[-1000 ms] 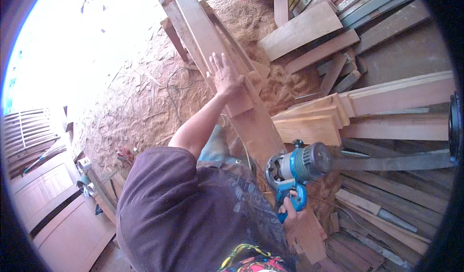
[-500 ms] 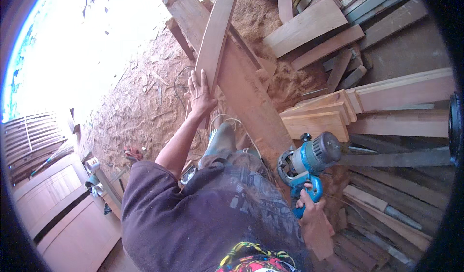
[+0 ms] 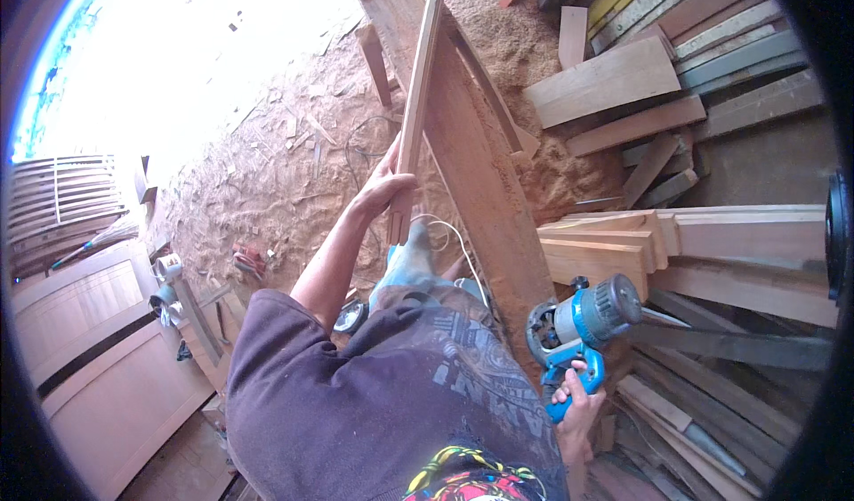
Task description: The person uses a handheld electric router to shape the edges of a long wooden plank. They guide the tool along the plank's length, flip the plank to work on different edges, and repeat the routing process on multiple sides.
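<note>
two hands (image 3: 386, 189), one blue router (image 3: 583, 321), one held board (image 3: 416, 114), one bench (image 3: 489, 189)

We've got the bench plank (image 3: 480, 172) running 12 to 5 o'clock across our view. Our left hand (image 3: 387, 191) holds the narrow board (image 3: 416, 114) left of it; the board's far end overlaps the plank toward 12, contact unclear. Router (image 3: 583, 314) at 4 in our right hand (image 3: 578, 403), right of the plank's near end. Stacked boards (image 3: 592, 265) at 3, loose planks (image 3: 609, 83) at 2, panelled door (image 3: 129, 403) at 8, slat stack (image 3: 67, 194) at 9.
</note>
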Demonstrator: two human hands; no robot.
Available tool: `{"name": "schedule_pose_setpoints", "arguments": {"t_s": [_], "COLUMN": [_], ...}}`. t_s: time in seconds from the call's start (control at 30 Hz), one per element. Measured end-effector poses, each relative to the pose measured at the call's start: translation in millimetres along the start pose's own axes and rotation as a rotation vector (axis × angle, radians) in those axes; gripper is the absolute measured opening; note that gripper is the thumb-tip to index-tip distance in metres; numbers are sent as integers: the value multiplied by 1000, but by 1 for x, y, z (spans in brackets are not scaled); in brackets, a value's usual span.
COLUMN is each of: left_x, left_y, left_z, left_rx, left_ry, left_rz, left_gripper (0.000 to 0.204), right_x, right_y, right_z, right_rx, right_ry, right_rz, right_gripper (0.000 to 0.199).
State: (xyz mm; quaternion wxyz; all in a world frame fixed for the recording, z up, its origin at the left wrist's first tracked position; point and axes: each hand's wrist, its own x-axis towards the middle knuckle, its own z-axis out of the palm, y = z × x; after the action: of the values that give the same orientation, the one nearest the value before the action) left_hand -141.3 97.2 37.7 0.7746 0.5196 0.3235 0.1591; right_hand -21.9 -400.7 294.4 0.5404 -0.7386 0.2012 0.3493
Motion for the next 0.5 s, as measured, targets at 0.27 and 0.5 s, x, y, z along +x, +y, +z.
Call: {"name": "schedule_pose_setpoints", "arguments": {"t_s": [0.27,0.5], "left_x": [-19,-64], "left_y": [20,-14], "left_z": [17,32], "left_rx": [93,289], "left_ry": [42,120], "left_rz": [-20,53], "left_gripper": [115,118], "right_x": [1,5], "right_y": [-4,5], "right_z": [-2,-10], "right_rx": [-21,-35], "right_ry": [-25,-32], "right_rz": [-16,-46], "right_gripper": [29,22]}}
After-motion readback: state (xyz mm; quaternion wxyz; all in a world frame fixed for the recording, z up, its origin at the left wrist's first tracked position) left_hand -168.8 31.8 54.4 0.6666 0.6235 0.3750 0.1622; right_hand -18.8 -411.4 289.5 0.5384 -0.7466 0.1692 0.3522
